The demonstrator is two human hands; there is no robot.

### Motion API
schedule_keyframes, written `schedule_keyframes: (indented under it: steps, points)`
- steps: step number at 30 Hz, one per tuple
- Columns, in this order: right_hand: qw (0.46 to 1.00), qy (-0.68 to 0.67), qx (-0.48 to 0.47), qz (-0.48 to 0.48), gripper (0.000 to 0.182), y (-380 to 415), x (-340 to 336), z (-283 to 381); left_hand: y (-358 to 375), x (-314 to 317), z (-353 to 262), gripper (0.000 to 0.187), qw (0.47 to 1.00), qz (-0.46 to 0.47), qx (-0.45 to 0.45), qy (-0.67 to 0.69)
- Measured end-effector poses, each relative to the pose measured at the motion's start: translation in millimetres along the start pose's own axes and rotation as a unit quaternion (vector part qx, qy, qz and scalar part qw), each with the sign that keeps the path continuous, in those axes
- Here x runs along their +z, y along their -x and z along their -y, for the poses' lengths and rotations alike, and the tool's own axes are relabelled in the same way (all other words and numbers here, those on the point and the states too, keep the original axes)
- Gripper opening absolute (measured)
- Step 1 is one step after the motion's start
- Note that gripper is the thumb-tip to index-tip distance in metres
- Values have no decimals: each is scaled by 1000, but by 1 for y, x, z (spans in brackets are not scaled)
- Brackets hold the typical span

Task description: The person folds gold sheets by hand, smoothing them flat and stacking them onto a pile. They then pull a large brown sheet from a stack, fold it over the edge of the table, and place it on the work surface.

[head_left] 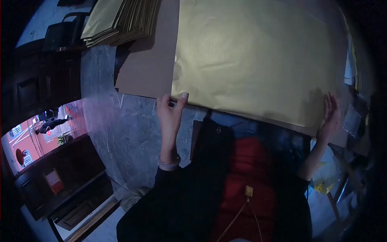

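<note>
A large gold paper sheet (258, 60) lies on a brown cardboard sheet (149, 72) in front of me. My left hand (170, 115) is at the sheet's near left corner. Its thumb touches the gold edge and its index finger rests by the cardboard edge, with a gap between them. My right hand (331, 117) lies along the near right side of the gold sheet, fingers stretched out and touching that edge area. A stack of folded gold paper (125, 22) sits at the upper left on the cardboard.
Grey marbled floor (137, 133) shows below the table edge. To the left, a dark wooden door (60, 173) stands beside a bright doorway, with a person (50, 127) outside. A dark chair (64, 34) is at the upper left. Clear plastic (352, 121) lies at the right.
</note>
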State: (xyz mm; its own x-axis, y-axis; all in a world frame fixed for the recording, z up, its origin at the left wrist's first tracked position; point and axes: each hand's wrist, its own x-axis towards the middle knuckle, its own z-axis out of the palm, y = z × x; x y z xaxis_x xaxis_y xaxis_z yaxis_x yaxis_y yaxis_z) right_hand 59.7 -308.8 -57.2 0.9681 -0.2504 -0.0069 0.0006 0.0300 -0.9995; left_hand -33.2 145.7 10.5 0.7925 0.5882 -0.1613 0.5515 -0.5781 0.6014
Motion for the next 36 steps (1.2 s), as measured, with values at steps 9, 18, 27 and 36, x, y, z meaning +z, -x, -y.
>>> schedule_keyframes:
  steps: [9,18,27,36]
  points:
    - [1000,27,-14,5,49,2,1,0,7,6,3,34,992,-64,71,-84]
    - [998,28,-12,-47,47,6,16,8,-18,3,-8,38,995,-69,61,25]
    - [999,-9,-7,-35,44,10,15,7,-24,-1,-4,38,991,-41,97,-79]
    - [997,-18,-4,-71,39,13,20,10,-23,3,-14,37,993,-44,66,-90]
